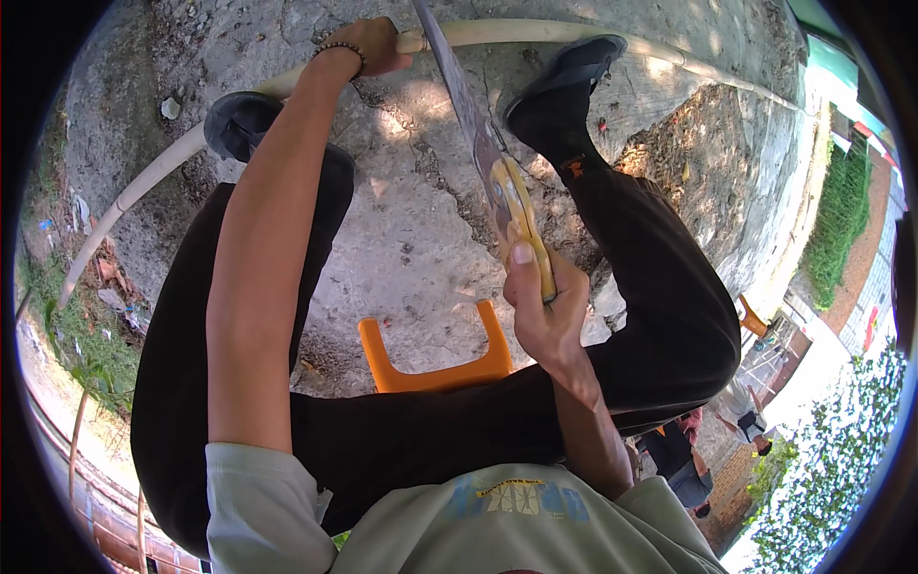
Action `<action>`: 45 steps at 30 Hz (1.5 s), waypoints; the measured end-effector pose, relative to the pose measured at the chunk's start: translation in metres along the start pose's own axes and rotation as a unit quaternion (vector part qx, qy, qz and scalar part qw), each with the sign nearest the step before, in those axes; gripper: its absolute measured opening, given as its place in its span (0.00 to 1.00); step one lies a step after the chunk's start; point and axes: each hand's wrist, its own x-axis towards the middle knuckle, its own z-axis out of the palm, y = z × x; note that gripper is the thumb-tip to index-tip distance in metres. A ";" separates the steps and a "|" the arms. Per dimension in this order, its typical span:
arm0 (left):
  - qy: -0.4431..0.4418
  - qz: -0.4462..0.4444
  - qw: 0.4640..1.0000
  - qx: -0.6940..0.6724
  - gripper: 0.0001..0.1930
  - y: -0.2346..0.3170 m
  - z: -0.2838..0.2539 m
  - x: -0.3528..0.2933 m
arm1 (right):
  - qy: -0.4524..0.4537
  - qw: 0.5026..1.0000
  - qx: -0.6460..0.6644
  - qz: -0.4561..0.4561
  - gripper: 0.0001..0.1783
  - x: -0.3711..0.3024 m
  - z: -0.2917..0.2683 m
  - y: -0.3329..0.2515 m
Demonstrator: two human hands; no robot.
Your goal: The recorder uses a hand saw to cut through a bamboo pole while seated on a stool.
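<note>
A long pale bamboo pole (521, 32) lies across the ground, bowed by the lens. My left hand (371, 46), with a beaded bracelet at the wrist, is closed around it. In my right hand (547, 311) is the yellow handle of a hand saw (486, 153), thumb along the grip. The saw's blade points away from me and overlaps the pole just right of my left hand; whether its teeth touch the bamboo I cannot tell. My left shoe (239, 122) and right shoe (566, 78) rest on or against the pole, either side of that spot.
I sit with an orange plastic stool (435, 378) beneath me, on cracked concrete (392, 239). Dry leaves and dirt (669, 143) lie by my right leg, grass and litter (96, 335) at the left. People (677, 464) are in the background at the lower right.
</note>
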 end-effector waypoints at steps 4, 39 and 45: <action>0.012 0.005 1.000 -0.014 0.22 0.005 -0.007 0.003 | 0.022 0.999 0.048 0.013 0.23 0.044 0.008 -0.002; 0.064 -0.074 0.995 0.038 0.21 0.019 -0.011 -0.017 | 0.005 0.998 0.025 -0.065 0.21 0.036 0.027 0.005; 0.090 -0.093 0.991 0.040 0.21 0.022 -0.010 -0.027 | 0.031 0.999 0.029 -0.014 0.22 0.008 0.020 0.007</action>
